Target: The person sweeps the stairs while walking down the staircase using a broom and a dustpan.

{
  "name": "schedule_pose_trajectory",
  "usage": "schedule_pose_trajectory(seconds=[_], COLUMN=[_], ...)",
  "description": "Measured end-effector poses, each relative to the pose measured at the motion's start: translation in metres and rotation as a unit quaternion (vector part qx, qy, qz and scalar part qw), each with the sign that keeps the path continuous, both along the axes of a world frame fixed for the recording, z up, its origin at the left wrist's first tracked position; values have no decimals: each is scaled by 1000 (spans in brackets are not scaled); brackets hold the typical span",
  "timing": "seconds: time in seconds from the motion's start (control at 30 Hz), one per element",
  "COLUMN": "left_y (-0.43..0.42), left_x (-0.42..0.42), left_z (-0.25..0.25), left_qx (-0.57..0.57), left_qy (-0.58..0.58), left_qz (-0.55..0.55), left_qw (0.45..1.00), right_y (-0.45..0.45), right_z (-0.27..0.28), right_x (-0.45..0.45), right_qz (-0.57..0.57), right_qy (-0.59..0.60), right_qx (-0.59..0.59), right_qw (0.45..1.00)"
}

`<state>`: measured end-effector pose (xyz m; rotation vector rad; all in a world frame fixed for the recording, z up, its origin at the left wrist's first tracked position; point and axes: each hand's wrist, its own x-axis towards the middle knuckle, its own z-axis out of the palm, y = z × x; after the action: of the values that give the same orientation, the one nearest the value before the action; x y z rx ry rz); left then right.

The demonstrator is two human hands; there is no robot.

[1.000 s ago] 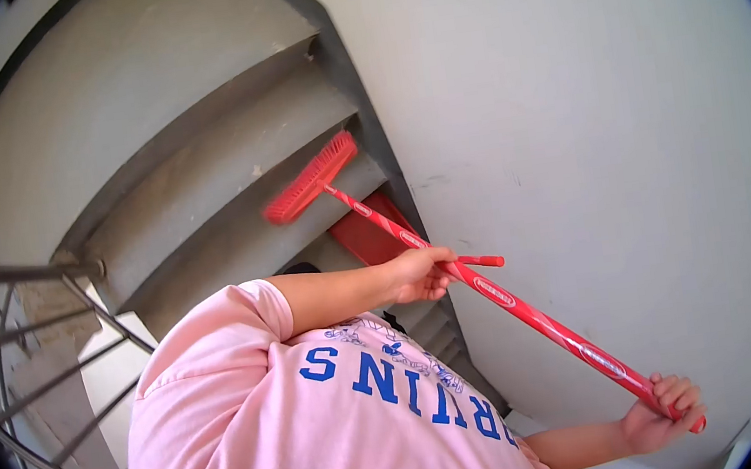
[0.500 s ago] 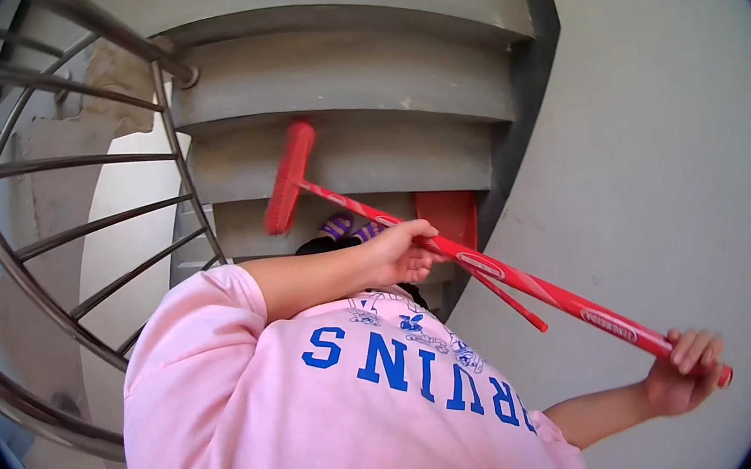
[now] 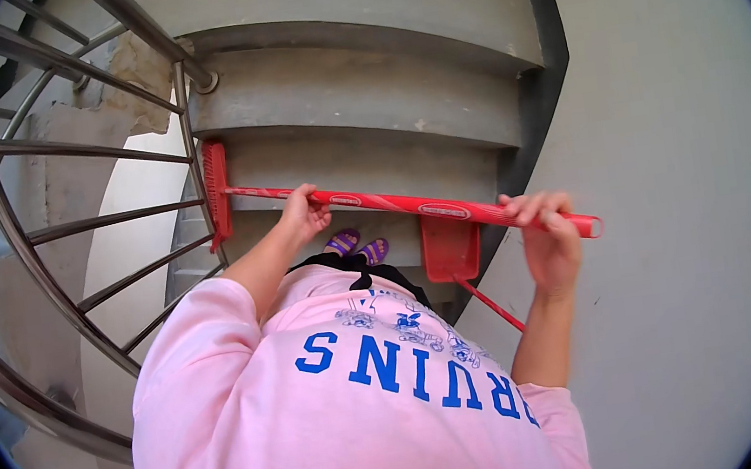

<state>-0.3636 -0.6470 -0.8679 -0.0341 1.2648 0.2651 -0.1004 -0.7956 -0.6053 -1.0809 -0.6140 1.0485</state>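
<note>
A red broom (image 3: 381, 202) lies nearly level across my front, its bristled head (image 3: 218, 193) by the railing at the left end of a step. My left hand (image 3: 304, 213) is closed round the handle's thinner part, not far from the head. Near the handle's open end on the right, my right hand (image 3: 544, 218) wraps over the stick. Below the handle, a red dustpan (image 3: 452, 248) with a thin red handle rests against the wall side of the stairs, partly hidden by the broom and my right arm.
Grey stairs (image 3: 356, 77) spread out in front. A metal railing (image 3: 88, 143) curves along the left, and a pale wall (image 3: 651, 107) bounds the right. My feet in purple striped sandals (image 3: 344, 241) stand on a step below the broom.
The broom head has swung left to the railing, and the handle has turned from a steep slant to nearly level. My right hand has risen and come inward; my left hand has shifted left.
</note>
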Motion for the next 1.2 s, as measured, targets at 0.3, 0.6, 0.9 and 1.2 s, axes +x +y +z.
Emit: schedule_pose_trajectory(seconds=[0.3,0.6,0.9,1.2], left_y=[-27,-71,-148,-250], left_x=[74,114,209,274], left_z=[11,10,31,28], left_qx=[-75,-137,-150,-155], left_qy=[-36,-93,-157,-213], left_qz=[-121,-253,-389,-483], left_qw=[989,953,895,835], right_y=[-54,-121,-201,-300], right_z=[33,49,98,102], right_x=[35,20,38,29], right_qz=[-151,-283,-403,-485], right_qy=[-24,-91,-159,-230], right_qx=[-65,-101,-123,-162], right_qw=[986,950,893,828])
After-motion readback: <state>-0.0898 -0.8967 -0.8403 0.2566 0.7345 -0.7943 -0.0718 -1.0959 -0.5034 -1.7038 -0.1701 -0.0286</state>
